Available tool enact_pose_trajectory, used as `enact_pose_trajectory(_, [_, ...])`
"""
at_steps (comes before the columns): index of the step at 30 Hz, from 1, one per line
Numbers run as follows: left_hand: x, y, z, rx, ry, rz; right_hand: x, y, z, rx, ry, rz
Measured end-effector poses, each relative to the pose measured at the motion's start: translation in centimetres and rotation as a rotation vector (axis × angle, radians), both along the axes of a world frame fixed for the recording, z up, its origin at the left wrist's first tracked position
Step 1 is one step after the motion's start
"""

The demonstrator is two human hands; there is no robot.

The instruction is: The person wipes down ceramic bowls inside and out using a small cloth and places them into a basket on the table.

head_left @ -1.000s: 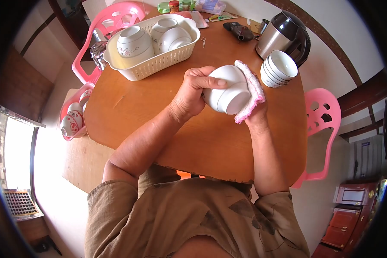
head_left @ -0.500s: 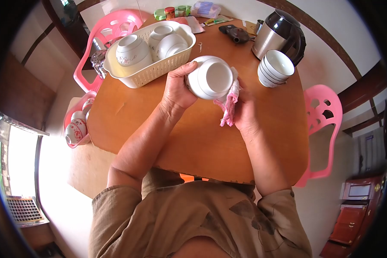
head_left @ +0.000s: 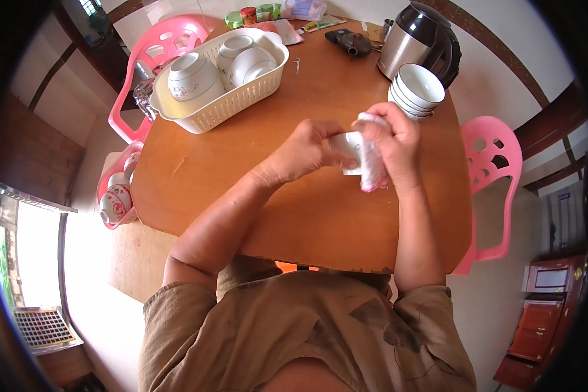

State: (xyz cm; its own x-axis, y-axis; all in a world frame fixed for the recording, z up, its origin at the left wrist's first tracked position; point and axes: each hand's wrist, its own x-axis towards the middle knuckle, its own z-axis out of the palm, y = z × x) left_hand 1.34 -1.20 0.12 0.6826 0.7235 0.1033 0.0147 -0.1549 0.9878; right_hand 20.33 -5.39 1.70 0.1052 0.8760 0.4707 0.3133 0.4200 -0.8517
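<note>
A white bowl is tipped on its side above the table, mostly covered by my hands and a cloth. My left hand grips it from the left, thumb and fingers closed on it. Around its right side my right hand presses a pink and white cloth over the rim. Just beyond my right hand stands a stack of several white bowls, upright. In a cream plastic basket at the back left lie more white bowls, upside down or tilted.
A steel kettle and a dark brown teapot-like object stand at the back. Pink chairs flank the wooden table. A pink container with patterned bowls sits off its left edge.
The bowl has turned from base-up toward me onto its side, and both hands have moved right and slightly down. The cloth now wraps its right side.
</note>
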Motion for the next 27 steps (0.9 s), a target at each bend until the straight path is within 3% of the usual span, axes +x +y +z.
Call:
enact_pose_trajectory(2, [0.1,-0.5,0.0,-0.086,-0.047,-0.049,-1.1,0.1,-0.9,0.275,-0.376,-0.091])
enact_pose_trajectory(4, [0.0,-0.3,-0.6,-0.135,-0.04,-0.08,-2.1,-0.2,-1.1,0.356,-0.5,-0.102])
enact_pose_trajectory(8, [0.4,-0.8,-0.3,-0.202,-0.232,0.013,-1.4,0.6,-1.5,0.248,-0.186,-0.077])
enact_pose_trajectory(9, [0.1,-0.2,-0.5,-0.12,-0.101,0.027,-1.2,0.4,-1.3,0.146,-0.029,-0.028])
enact_pose_trajectory(16, [-0.2,0.0,-1.0,-0.504,-0.345,0.05,0.5,1.5,-2.8,-0.128,0.637,0.22])
enact_pose_trajectory(21, [-0.1,0.5,-1.9,-0.749,-0.648,-0.107,0.6,3.1,-4.8,-0.194,1.101,0.384])
enact_pose_trajectory(26, [0.1,1.5,-3.5,-0.773,-0.715,-0.152,1.5,4.2,-5.9,-0.11,0.882,0.194])
enact_pose_trajectory(27, [0.2,1.4,-3.3,-0.764,-0.707,-0.137,1.2,4.0,-5.6,-0.142,0.941,0.179])
